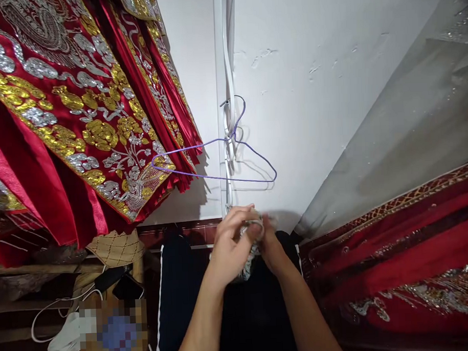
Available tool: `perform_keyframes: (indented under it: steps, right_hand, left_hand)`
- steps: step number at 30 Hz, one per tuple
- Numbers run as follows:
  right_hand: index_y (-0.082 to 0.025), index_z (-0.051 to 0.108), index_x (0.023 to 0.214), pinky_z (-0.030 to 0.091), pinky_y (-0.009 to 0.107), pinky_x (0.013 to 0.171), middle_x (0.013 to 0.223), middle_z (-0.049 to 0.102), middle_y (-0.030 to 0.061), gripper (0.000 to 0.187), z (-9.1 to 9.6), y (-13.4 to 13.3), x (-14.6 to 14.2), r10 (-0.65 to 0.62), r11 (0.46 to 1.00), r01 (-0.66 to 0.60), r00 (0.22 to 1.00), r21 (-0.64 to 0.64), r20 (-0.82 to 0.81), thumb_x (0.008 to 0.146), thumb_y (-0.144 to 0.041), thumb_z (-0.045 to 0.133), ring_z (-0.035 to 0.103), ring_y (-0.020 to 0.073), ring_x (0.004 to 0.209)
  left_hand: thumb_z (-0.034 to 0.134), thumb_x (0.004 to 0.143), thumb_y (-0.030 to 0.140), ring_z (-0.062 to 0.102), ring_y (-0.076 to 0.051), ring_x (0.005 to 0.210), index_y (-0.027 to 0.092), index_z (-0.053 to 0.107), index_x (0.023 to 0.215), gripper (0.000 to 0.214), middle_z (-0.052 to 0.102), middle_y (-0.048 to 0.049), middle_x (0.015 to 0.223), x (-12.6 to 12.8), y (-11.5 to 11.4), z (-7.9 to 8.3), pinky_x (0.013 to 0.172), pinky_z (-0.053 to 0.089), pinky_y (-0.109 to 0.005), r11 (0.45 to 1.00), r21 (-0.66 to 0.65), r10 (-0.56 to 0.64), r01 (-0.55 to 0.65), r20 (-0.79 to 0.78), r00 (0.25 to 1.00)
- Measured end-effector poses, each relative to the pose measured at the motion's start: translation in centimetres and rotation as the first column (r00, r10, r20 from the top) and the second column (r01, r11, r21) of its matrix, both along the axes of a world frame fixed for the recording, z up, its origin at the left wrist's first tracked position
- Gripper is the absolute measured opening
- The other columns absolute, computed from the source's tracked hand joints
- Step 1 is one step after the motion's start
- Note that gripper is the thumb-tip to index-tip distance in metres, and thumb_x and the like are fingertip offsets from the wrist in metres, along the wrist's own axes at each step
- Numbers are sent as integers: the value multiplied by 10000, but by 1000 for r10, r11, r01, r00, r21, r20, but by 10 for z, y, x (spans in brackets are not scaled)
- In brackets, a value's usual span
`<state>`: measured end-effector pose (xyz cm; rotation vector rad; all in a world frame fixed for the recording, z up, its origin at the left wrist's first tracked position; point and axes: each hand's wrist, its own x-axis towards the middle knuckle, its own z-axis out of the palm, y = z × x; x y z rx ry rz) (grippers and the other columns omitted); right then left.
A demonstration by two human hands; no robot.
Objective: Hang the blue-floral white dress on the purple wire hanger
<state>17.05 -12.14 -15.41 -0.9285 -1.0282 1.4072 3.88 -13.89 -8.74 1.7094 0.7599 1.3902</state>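
Above my lap, my left hand (233, 243) is closed, its fingers curled around a small bunched thing (246, 267) with a mottled pale and dark surface. A pale loop or strand shows by my left fingertips; what kind of thing this is I cannot make out. On the other side of the bundle is my right hand (272, 250), close against it, its fingers partly hidden and smeared by motion. A purple wire hanger (214, 177) hangs just beyond my hands. Its hook is caught on a white cord or strap (227, 58) that runs down in front of the wall.
Red garments with gold and silver sequins (100, 134) hang at the left. Sheer covering (355, 140) and red embroidered fabric (421, 251) fill the right side. A phone (128, 289), white cable (42, 340) and white crumpled item (67, 342) lie on a wooden surface at lower left.
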Motion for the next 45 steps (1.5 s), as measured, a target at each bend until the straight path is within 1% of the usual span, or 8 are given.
perform_keyframes:
  steps: [7, 10, 14, 22, 34, 37, 42, 45]
  right_hand:
    - [-164, 711, 858, 519, 288, 648, 758, 710, 37, 387, 58, 25, 14, 476, 872, -489, 847, -3, 238, 713, -510, 803, 658, 199, 707]
    - [-150, 700, 760, 480, 263, 595, 702, 683, 21, 155, 81, 54, 30, 262, 912, -378, 834, 158, 485, 735, -295, 748, 620, 168, 639]
    - [-186, 755, 1054, 501, 326, 925, 1118, 734, 63, 360, 86, 103, 38, -314, 832, -25, 802, 554, 507, 711, -157, 649, 648, 245, 1081]
    - [-139, 788, 984, 521, 290, 736, 974, 775, 86, 425, 56, 125, 53, -256, 908, -33, 747, 418, 614, 677, -115, 496, 701, 230, 896]
    - [-207, 811, 975, 496, 270, 690, 999, 782, 37, 401, 81, 60, 67, -206, 943, -69, 649, 325, 733, 657, -130, 579, 696, 252, 908]
    - [-262, 769, 1155, 490, 271, 634, 1038, 773, 24, 552, 87, 54, 69, -247, 938, -61, 572, 341, 782, 655, -110, 592, 686, 220, 793]
    - [-196, 587, 1410, 463, 300, 591, 915, 748, 85, 699, 105, 63, 115, -682, 732, 341, 352, 590, 641, 730, -270, 732, 635, 211, 680]
    - [-169, 775, 1015, 460, 293, 569, 862, 742, 92, 366, 124, 67, 146, -478, 872, 171, 490, 458, 729, 781, -448, 740, 658, 221, 700]
  left_hand:
    - [426, 1015, 504, 598, -241, 1170, 280, 393, 1512, 546, 628, -90, 1304, -36, 28, -10, 1026, 447, -382, 993, -121, -26, -1, -224, 974]
    - [389, 987, 599, 643, -232, 861, 191, 693, 1127, 528, 707, -51, 923, -60, 40, -17, 805, 498, -322, 963, -213, -244, 164, -437, 866]
    - [592, 875, 574, 590, -199, 626, 219, 670, 744, 386, 645, -11, 685, -94, 49, -16, 604, 420, -275, 996, -88, -66, 1, -742, 667]
    - [784, 667, 444, 581, -245, 517, 241, 580, 501, 332, 496, -25, 471, -154, 75, -10, 648, 478, -372, 947, 90, 189, -308, -932, 310]
    - [522, 884, 184, 611, -293, 1100, 194, 626, 900, 106, 638, -113, 1122, -111, 91, 78, 976, 497, -450, 849, 521, 445, -87, -616, 651]
    - [464, 853, 59, 633, -246, 1075, 214, 591, 1231, 428, 665, -93, 1141, -105, 117, 81, 984, 493, -410, 875, 481, 345, -50, -550, 760]
    - [518, 867, 103, 621, -247, 990, 219, 661, 1185, 368, 653, -92, 1040, -108, 140, 75, 947, 487, -413, 883, 466, 330, -57, -529, 782]
    - [502, 938, 195, 575, -256, 1040, 212, 661, 1117, 240, 593, -106, 1073, -111, 142, 76, 961, 465, -424, 818, 558, 464, -140, -496, 734]
